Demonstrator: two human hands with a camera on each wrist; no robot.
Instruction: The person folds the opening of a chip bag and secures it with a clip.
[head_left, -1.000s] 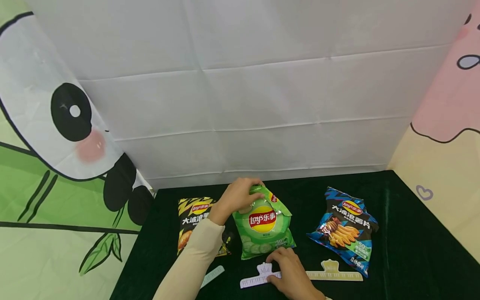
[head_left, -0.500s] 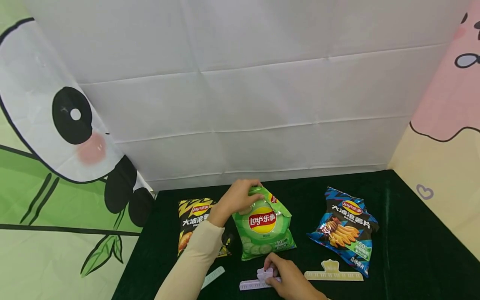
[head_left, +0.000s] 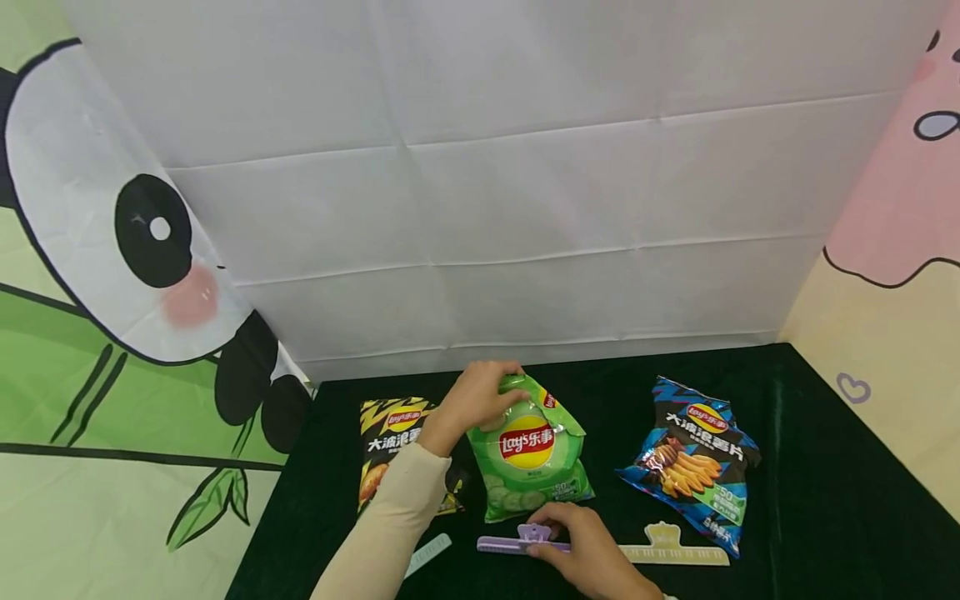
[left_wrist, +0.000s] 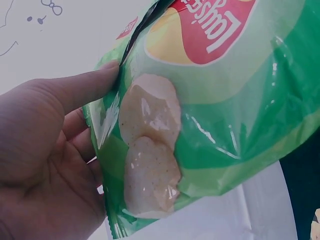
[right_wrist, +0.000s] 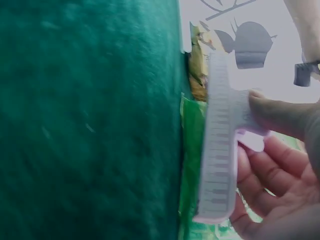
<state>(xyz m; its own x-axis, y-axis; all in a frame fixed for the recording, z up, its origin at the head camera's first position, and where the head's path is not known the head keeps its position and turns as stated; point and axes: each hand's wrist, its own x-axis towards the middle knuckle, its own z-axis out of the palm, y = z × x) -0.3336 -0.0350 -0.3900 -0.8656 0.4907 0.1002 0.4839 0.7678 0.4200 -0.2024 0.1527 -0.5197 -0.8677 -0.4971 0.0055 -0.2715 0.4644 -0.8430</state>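
My left hand (head_left: 474, 398) grips a green Lay's chip bag (head_left: 517, 479) by its upper left corner, the top edge folded down over the front. In the left wrist view the thumb (left_wrist: 92, 86) presses the fold while the fingers go behind the bag. A purple bag clip (head_left: 501, 545) is pinched by its handle tabs in my right hand (head_left: 588, 546), just below the bag's lower edge. The right wrist view shows this clip (right_wrist: 218, 150) with the thumb on one tab and fingertips at the other.
A black-and-yellow chip bag (head_left: 384, 437) lies left, partly behind the left arm. To the right are a blue chip bag (head_left: 693, 475) and a yellow clip (head_left: 678, 553). A pale green clip (head_left: 429, 552) sits by the left sleeve. Dark green cloth (head_left: 817, 517) covers the table.
My right hand has taken the purple clip by its tabs and tipped it, so its long bar now shows more edge-on and slightly higher. The left hand keeps hold of the green bag.
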